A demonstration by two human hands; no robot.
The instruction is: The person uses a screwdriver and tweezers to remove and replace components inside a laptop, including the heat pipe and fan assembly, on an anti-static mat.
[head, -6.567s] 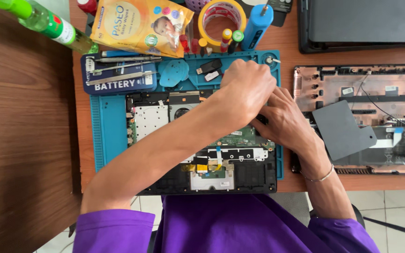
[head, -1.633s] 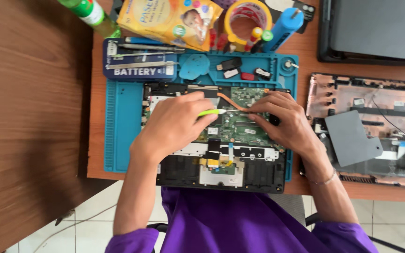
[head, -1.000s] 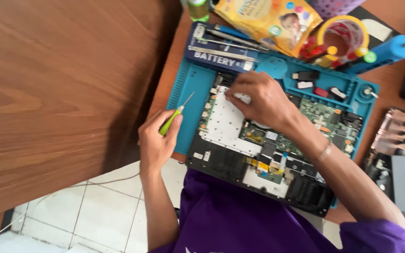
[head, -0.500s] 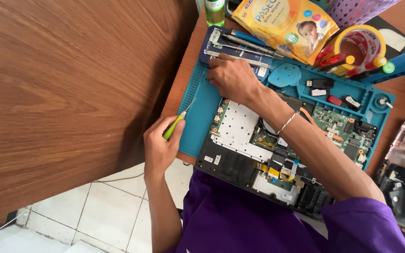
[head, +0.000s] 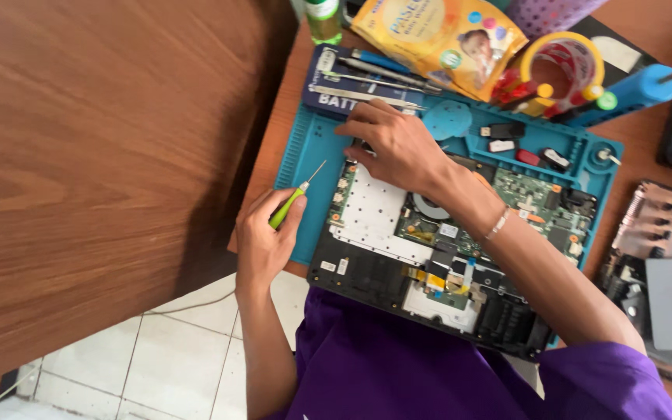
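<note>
While left hand (head: 264, 237) grips screwdriver (head: 295, 196), right hand (head: 394, 144) reaches

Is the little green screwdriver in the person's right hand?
No, the green screwdriver is in the left hand, while the right hand rests at the top edge of the opened laptop.

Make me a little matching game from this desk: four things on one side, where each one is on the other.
Things:
1. screwdriver
2. tape roll
3. bracelet
4. yellow packet

Places:
A. on the right wrist
B. in the left hand
C. top centre, above the blue mat
D. beside the blue tube

Pairs: 1-B, 2-D, 3-A, 4-C
</note>
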